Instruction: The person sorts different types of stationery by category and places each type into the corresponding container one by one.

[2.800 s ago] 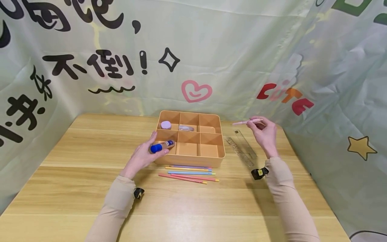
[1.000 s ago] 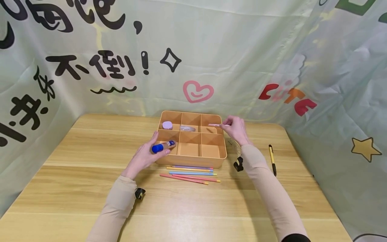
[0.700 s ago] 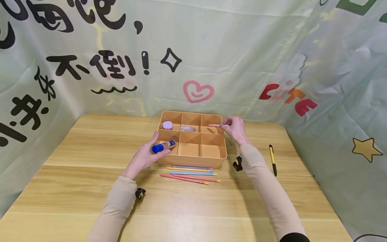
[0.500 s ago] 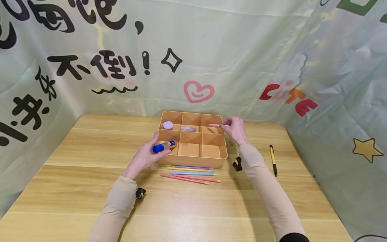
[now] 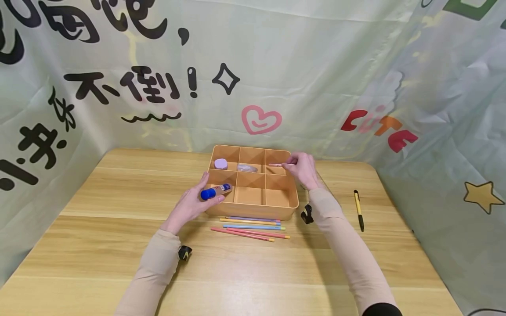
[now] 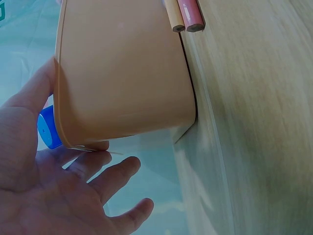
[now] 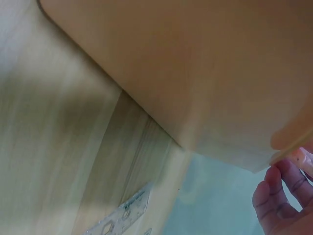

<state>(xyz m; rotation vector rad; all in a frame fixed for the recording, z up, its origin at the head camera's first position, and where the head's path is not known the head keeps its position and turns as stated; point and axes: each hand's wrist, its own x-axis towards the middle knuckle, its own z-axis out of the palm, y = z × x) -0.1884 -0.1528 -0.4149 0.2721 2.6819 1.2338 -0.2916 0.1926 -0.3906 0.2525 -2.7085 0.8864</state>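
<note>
My left hand (image 5: 191, 202) grips the front left corner of a tan six-compartment organizer box (image 5: 253, 211), thumb along the front wall and fingers on the left side. A blue-capped glue stick (image 5: 216, 192) slants out of the front left compartment, its blue cap (image 6: 48, 128) past the rim between thumb and forefinger. At the box's back right corner, my right hand (image 5: 303, 169) pinches a slim pink stick-like item (image 5: 275, 165) over the back right compartment; its exact kind I cannot tell. In the right wrist view, these fingertips (image 7: 274, 178) are right at the rim.
A lilac-lidded item (image 5: 221, 164) and a translucent lilac piece (image 5: 247, 168) lie in the back compartments. Several coloured pencils (image 5: 253, 227) lie before the box. A clear ruler (image 7: 124, 210) lies to its right, and a yellow-black pen (image 5: 358, 210) farther right. A cloth backdrop stands behind.
My right hand has moved left with the pink item, from above the rulers to the back right compartment, drifting slightly farther left lately. My left hand keeps its place at the corner.
</note>
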